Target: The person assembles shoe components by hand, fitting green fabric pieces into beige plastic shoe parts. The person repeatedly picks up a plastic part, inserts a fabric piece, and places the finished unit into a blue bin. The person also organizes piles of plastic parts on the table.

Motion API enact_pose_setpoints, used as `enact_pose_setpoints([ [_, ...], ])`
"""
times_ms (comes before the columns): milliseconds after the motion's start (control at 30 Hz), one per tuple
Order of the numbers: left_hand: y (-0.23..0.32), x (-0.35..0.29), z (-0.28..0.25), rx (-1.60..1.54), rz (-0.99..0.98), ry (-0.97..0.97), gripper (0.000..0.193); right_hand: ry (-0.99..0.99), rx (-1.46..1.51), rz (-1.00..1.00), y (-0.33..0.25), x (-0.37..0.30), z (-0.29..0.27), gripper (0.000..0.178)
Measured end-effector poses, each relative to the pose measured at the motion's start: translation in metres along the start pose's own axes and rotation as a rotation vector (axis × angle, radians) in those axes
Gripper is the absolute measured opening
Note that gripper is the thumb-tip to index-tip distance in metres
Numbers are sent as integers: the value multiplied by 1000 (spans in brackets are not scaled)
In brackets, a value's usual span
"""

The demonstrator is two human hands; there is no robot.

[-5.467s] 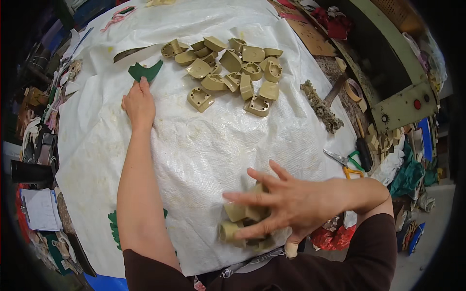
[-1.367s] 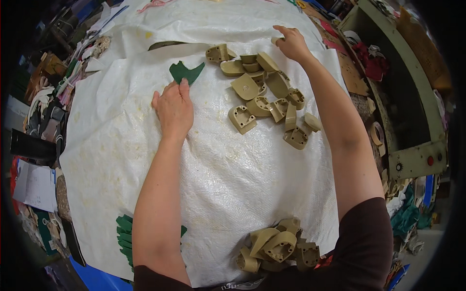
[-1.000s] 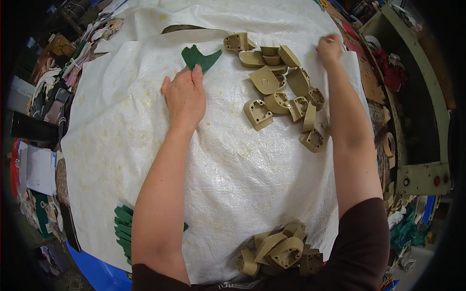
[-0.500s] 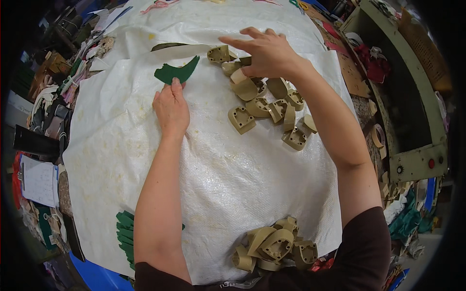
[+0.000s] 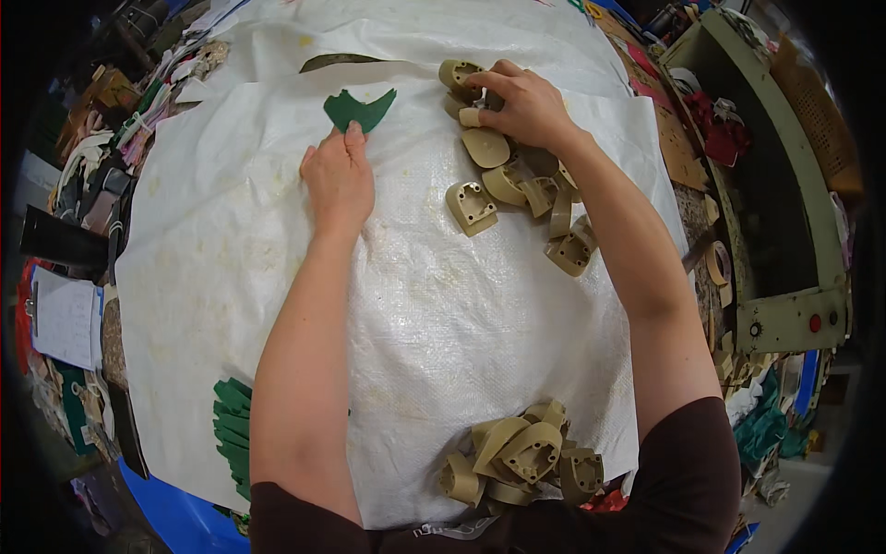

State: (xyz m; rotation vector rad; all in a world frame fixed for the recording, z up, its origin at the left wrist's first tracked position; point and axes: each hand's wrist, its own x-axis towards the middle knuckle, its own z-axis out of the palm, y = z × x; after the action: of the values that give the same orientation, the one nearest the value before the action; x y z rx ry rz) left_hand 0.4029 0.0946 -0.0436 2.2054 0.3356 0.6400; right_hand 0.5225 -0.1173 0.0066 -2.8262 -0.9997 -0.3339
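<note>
My left hand (image 5: 341,180) pinches a dark green, crescent-shaped piece of material (image 5: 360,109) between thumb and fingers, just above the white sheet. At the far right of the sheet, my right hand (image 5: 526,106) curls its fingers round a tan plastic shoe heel, mostly hidden by the hand. Other loose heels lie around it: one (image 5: 459,72) sits just beyond the fingers, another (image 5: 484,148) lies below the thumb, and a hollow-side-up one (image 5: 472,207) is nearer me. Several more spread under my right wrist.
A second pile of tan heels (image 5: 528,452) lies near my body. Beside my left forearm is a fanned stack of green pieces (image 5: 233,434). The white sheet (image 5: 415,305) covers the table. A green metal machine (image 5: 794,314) stands right; a clipboard (image 5: 66,314) lies left.
My right hand has come down from its spread pose and closed among the far heels. My left hand, still holding the green piece, appears slightly farther and to the right as the view shifts.
</note>
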Motion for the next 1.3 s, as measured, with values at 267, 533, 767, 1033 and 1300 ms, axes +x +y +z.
enact_pose_setpoints([
  [267,-5,2,1,77,14,-4,36,98,179,57,17,-1,10,33],
  [533,-6,3,2,99,37,-12,37,210,570,63,39,3,18,29],
  [767,-6,4,2,94,6,-17,38,64,786,236,37,5,6,22],
  [1033,-11,5,6,129,78,103,40,-21,8,220,-11,13,-12,60],
  [1300,-7,2,4,78,21,9,36,-138,-11,356,-52,24,-21,64],
])
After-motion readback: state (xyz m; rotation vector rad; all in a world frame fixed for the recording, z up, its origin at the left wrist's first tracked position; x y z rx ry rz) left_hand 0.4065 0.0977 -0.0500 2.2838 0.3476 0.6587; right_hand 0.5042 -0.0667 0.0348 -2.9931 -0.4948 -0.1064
